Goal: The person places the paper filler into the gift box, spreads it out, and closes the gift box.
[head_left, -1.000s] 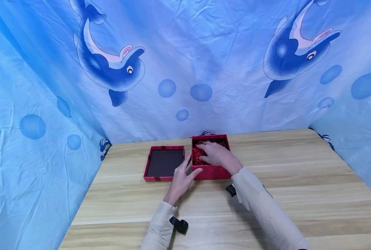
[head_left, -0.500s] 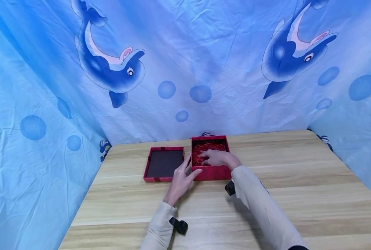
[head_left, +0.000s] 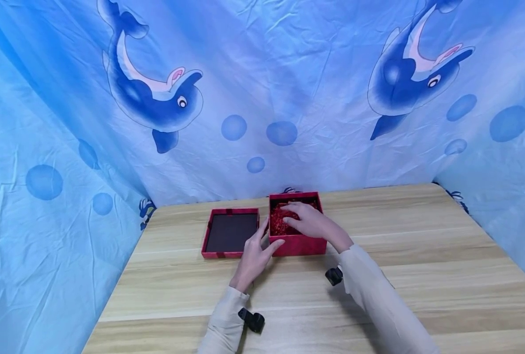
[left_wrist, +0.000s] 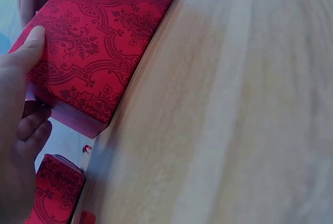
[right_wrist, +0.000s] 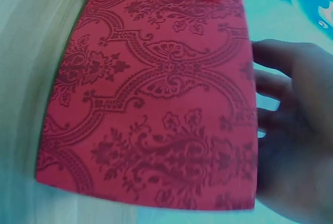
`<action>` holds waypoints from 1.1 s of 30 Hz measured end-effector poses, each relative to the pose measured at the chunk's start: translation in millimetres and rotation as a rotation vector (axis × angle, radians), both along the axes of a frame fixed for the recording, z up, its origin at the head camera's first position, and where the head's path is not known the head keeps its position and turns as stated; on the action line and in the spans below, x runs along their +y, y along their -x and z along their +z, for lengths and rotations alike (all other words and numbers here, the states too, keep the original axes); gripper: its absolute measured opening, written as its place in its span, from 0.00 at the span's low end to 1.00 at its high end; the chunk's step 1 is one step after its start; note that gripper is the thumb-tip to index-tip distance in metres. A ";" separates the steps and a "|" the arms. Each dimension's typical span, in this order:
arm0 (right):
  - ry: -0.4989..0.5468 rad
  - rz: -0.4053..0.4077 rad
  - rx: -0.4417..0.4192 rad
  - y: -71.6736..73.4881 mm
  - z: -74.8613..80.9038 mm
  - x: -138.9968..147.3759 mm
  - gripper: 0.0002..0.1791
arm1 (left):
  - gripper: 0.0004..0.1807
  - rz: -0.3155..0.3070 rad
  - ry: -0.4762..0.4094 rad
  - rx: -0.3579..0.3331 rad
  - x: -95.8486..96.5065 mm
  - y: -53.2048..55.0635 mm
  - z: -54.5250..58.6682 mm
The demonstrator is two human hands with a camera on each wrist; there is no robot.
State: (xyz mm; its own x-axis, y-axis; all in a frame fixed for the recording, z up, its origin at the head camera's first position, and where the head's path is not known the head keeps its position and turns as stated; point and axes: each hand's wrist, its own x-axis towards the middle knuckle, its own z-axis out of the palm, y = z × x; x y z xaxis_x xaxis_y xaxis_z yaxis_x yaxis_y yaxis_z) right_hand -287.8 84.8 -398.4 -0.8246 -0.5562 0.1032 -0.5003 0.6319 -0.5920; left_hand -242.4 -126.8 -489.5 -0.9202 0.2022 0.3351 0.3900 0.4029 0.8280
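A red patterned box (head_left: 300,246) stands uncovered near the back of the table, filled with red shredded paper (head_left: 279,220). My left hand (head_left: 252,259) holds its front left corner. In the left wrist view the thumb (left_wrist: 32,47) presses the patterned front face, while the fingers bend along the side. Over the shredded paper lies my right hand (head_left: 310,221), its fingers spread and loosely bent above or in the box. From the right wrist view, those fingertips are hidden behind the box wall (right_wrist: 156,94); whether they touch the paper cannot be told.
Left of the box lies the red lid (head_left: 232,232), its dark inside facing up. A small red scrap (left_wrist: 87,149) shows between box and lid. Behind the wooden table (head_left: 404,231) hangs a blue dolphin curtain (head_left: 324,157).
My right hand dipped toward the box's front half, then rose and spread back over the shredded paper. The left hand keeps its place at the corner.
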 end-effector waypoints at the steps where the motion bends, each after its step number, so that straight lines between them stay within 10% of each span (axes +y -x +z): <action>1: 0.044 -0.018 0.018 -2.8 -0.5 2.1 0.25 | 0.46 0.001 0.004 0.002 -0.2 0.0 0.0; 17: 0.727 -0.146 0.037 -63.5 -16.2 25.3 0.15 | 0.43 0.050 -0.002 0.027 -11.6 -8.6 2.8; 25: 0.723 -0.179 0.024 -83.2 -39.9 21.9 0.16 | 0.40 0.065 0.033 0.173 -33.5 -18.4 1.9; 33: 0.693 -0.179 0.037 -94.1 -57.3 10.0 0.18 | 0.41 0.089 0.093 0.176 -59.4 -33.6 4.7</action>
State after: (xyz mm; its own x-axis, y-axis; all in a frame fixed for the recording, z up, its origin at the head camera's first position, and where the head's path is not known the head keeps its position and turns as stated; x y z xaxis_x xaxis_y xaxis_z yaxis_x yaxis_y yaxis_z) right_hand -193.7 94.8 -455.7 -0.8861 -0.2091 0.4136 -0.4518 0.1908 -0.8715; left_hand -208.7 -186.2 -484.8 -0.8649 0.1608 0.4755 0.4847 0.5138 0.7079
